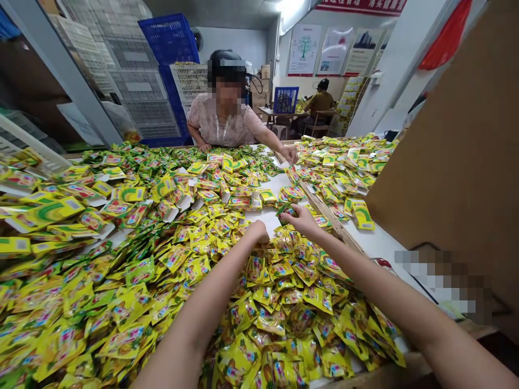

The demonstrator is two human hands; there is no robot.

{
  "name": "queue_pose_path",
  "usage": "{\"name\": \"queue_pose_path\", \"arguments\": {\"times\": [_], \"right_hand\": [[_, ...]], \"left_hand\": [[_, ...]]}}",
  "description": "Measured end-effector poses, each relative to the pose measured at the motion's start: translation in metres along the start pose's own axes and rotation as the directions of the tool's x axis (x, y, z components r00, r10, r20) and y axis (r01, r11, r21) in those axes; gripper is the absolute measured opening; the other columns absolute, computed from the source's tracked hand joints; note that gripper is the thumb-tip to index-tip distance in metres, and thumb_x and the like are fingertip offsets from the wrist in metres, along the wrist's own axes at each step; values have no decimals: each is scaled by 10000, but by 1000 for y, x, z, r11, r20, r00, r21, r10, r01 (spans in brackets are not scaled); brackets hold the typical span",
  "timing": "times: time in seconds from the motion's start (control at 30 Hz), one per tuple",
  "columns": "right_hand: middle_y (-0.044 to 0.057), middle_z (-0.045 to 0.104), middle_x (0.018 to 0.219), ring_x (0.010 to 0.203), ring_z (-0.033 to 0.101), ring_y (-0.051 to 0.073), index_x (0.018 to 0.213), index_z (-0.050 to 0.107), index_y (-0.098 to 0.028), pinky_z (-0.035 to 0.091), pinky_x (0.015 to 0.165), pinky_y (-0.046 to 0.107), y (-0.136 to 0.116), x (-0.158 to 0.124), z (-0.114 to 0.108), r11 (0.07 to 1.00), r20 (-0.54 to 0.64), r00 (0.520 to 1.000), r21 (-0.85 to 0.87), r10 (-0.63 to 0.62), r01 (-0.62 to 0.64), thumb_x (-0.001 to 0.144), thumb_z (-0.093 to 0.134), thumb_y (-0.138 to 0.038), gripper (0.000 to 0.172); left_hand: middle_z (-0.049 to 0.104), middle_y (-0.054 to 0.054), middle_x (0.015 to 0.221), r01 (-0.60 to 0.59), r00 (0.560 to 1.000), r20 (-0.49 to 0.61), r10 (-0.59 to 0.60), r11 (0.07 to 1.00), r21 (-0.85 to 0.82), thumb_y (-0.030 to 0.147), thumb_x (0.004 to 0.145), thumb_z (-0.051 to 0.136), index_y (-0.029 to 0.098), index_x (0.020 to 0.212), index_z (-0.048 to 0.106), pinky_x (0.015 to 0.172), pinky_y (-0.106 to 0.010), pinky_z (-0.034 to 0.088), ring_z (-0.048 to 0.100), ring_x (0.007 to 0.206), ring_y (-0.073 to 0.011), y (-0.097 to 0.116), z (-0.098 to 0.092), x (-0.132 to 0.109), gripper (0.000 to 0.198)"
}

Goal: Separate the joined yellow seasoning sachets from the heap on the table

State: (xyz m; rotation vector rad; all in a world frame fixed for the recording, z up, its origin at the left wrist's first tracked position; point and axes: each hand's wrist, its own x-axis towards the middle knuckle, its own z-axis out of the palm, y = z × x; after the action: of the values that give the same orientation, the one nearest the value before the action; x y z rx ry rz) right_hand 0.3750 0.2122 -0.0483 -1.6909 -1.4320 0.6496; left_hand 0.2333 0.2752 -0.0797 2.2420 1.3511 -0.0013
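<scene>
Both my arms reach out over a big heap of small yellow-green snack packets that covers the table. My left hand is curled closed low over the packets near a bare white patch of table; what it holds is hidden. My right hand pinches a green packet at its fingertips, just right of the left hand. Shiny yellow packets lie below both wrists.
A person in a pink top sits across the table, one hand on the packets. A large cardboard sheet stands at the right. Stacked blue and white crates fill the back left. Another person sits at a far table.
</scene>
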Motion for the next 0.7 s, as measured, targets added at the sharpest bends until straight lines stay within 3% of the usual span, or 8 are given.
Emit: {"name": "queue_pose_path", "arguments": {"times": [0.1, 0.17, 0.3, 0.43, 0.6, 0.7], "right_hand": [[-22, 586, 612, 571, 536, 128, 679, 587, -169, 413, 499, 227, -2, -12, -7, 993, 11, 1000, 115, 9, -11, 681, 659, -315, 163], [-10, 604, 626, 564, 553, 134, 684, 595, -175, 426, 470, 224, -2, -22, -13, 983, 24, 999, 180, 39, -42, 650, 668, -277, 131], [-6, 621, 653, 541, 569, 117, 741, 610, -194, 442, 434, 202, -1, -40, -21, 944, 51, 994, 312, 93, -104, 668, 650, -232, 91], [-12, 630, 683, 564, 587, 108, 804, 601, -199, 483, 467, 199, -11, -45, -6, 873, 109, 985, 458, 133, -168, 708, 650, -239, 115], [9, 640, 663, 602, 620, 136, 729, 563, -189, 563, 562, 291, -35, -56, 21, 741, 299, 943, 598, 149, -307, 785, 616, -367, 194], [11, 642, 666, 619, 624, 137, 718, 573, -183, 573, 603, 307, -35, -69, 18, 670, 397, 905, 632, 151, -389, 755, 650, -467, 296]], "left_hand": [[583, -81, 1163, 4, 1000, 30, -4, 1000, 1, 333, 889, 561, 172, 1154, 557, 825, -393, 524, 599, 986, -199, -3, -4, -5, 310], [593, -75, 1141, -43, 999, -19, 42, 999, -22, 341, 890, 559, 166, 1133, 567, 818, -394, 525, 604, 963, -193, -6, -8, -15, 299], [636, -59, 1003, -173, 954, -266, 139, 979, -109, 288, 936, 459, 143, 1023, 583, 783, -336, 510, 615, 887, -165, -12, -21, -43, 210], [650, -31, 848, -302, 879, -431, 204, 938, -172, 249, 944, 363, 154, 954, 561, 646, -247, 476, 609, 750, -142, -8, -34, -69, 220], [637, -29, 796, -400, 827, -477, 298, 907, -128, 215, 872, 483, 165, 808, 571, 680, -261, 451, 579, 745, -149, 6, -30, -95, 120], [643, -35, 815, -425, 834, -419, 358, 902, -75, 203, 862, 503, 165, 808, 588, 712, -258, 450, 577, 767, -146, 10, -21, -98, 108]]}}
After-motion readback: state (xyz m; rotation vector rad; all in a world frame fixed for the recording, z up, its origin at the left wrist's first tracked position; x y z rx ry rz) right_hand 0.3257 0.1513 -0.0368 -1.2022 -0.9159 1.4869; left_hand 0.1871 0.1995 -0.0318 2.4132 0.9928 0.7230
